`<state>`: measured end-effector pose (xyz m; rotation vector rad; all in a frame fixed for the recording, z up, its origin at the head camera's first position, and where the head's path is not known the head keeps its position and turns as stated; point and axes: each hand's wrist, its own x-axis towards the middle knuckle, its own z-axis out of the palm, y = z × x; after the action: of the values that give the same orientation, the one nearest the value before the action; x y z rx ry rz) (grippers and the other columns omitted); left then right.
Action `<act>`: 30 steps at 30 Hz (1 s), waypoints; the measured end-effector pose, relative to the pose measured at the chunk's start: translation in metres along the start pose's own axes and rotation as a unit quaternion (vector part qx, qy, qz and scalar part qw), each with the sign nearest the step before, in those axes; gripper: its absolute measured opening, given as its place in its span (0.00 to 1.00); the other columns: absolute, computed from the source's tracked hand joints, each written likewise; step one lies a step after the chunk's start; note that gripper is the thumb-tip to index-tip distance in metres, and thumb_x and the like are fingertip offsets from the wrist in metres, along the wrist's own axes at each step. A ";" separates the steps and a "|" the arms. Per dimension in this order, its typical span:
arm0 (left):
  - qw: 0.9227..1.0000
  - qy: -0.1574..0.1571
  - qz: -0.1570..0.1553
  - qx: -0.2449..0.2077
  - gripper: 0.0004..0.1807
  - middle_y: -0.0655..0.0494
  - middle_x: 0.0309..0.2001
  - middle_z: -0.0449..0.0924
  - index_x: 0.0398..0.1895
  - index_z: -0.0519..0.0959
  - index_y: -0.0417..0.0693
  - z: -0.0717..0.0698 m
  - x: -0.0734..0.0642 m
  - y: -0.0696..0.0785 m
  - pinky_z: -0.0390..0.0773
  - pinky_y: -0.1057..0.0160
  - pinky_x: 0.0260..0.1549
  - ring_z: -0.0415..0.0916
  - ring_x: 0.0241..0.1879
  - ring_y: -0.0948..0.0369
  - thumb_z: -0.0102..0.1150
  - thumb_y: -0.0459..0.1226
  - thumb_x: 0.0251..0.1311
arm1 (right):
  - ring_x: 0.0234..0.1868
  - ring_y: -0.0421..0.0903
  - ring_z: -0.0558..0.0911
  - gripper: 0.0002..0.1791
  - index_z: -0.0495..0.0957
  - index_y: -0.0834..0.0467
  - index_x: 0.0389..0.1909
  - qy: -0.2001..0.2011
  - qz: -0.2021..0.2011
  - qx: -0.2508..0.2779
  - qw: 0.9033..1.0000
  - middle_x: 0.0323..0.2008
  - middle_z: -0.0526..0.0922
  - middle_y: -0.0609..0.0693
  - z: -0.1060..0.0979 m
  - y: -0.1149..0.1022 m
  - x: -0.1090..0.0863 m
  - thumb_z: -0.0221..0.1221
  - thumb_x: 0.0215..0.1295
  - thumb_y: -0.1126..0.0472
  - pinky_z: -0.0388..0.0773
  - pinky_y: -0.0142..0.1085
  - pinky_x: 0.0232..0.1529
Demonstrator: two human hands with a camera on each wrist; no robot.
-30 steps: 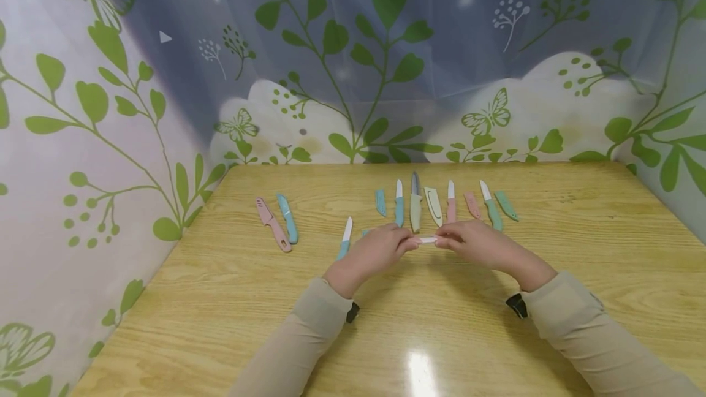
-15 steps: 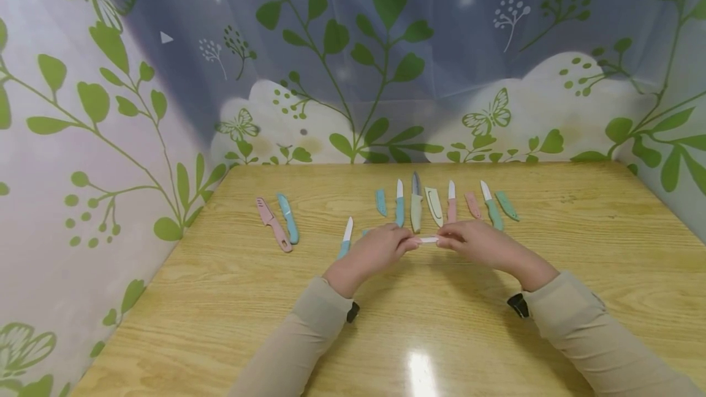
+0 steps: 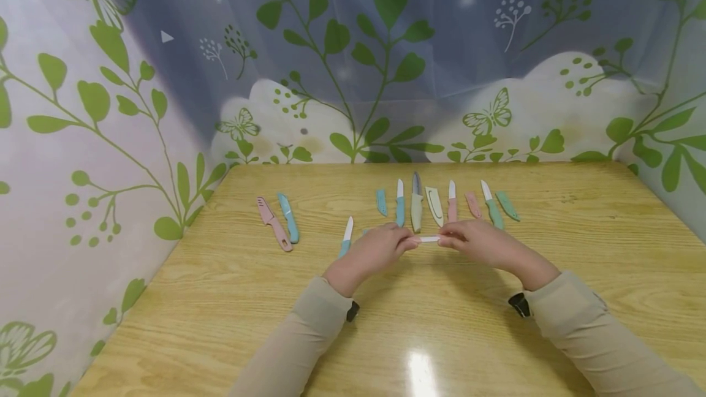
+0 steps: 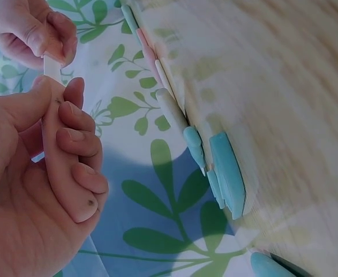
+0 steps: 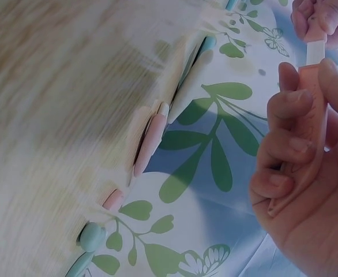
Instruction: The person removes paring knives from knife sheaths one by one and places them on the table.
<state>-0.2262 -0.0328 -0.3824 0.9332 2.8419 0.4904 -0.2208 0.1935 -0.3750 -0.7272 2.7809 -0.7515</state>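
My left hand (image 3: pixel 380 250) curls its fingers round the pink handle of a small knife (image 4: pixel 65 167). In the right wrist view, a pink knife sheath (image 5: pixel 312 124) lies along the palm of my right hand (image 3: pixel 480 244), gripped by curled fingers. A short length of white blade (image 3: pixel 429 239) bridges the two hands, its tip hidden inside the sheath. Both hands are above the table, in front of a row of knives. Beside my left wrist lies a blue-handled knife (image 3: pixel 346 238) with a white blade.
Behind the hands lie a blue knife (image 3: pixel 400 204), a beige knife (image 3: pixel 417 207), a cream sheath (image 3: pixel 434 206), a pink knife (image 3: pixel 452 201), a pink sheath (image 3: pixel 472 204), a green knife (image 3: pixel 492 207) and a green sheath (image 3: pixel 507 206). Two sheathed knives, pink (image 3: pixel 274 225) and blue (image 3: pixel 288 219), lie left.
The right hand has shifted very slightly right, and a little more white blade shows between the hands. Everything on the table stays where it was.
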 end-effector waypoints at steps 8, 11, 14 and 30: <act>1.000 0.003 0.001 -0.004 0.20 0.54 0.48 0.80 0.51 0.80 0.49 -0.001 -0.001 0.001 0.76 0.60 0.51 0.78 0.50 0.58 0.42 0.50 0.73 | 0.44 0.48 0.83 0.18 0.79 0.61 0.52 -0.002 0.003 -0.007 1.000 0.45 0.85 0.54 -0.001 -0.001 0.000 0.51 0.74 0.53 0.79 0.48 0.44; 1.000 0.001 0.000 -0.003 0.21 0.54 0.48 0.80 0.52 0.80 0.49 -0.001 -0.001 0.000 0.76 0.60 0.52 0.78 0.51 0.58 0.41 0.50 0.73 | 0.44 0.48 0.83 0.18 0.79 0.61 0.52 -0.003 0.003 -0.006 1.000 0.45 0.85 0.54 -0.001 -0.002 0.000 0.51 0.74 0.52 0.79 0.48 0.45; 1.000 0.001 -0.001 0.000 0.22 0.54 0.48 0.80 0.52 0.80 0.49 -0.001 -0.001 0.000 0.76 0.60 0.52 0.78 0.50 0.58 0.41 0.51 0.73 | 0.44 0.48 0.83 0.18 0.79 0.61 0.52 -0.004 0.003 -0.004 1.000 0.45 0.85 0.54 -0.002 -0.002 0.000 0.51 0.74 0.52 0.79 0.48 0.45; 1.000 0.002 0.000 0.002 0.21 0.54 0.46 0.80 0.50 0.80 0.49 -0.001 -0.001 -0.001 0.77 0.61 0.50 0.78 0.48 0.59 0.41 0.51 0.73 | 0.46 0.49 0.83 0.20 0.78 0.61 0.53 -0.004 0.001 -0.004 1.000 0.46 0.85 0.55 -0.002 0.000 0.000 0.51 0.74 0.51 0.78 0.49 0.46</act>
<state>-0.2266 -0.0347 -0.3818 0.9327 2.8469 0.4876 -0.2216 0.1946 -0.3736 -0.7280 2.7781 -0.7365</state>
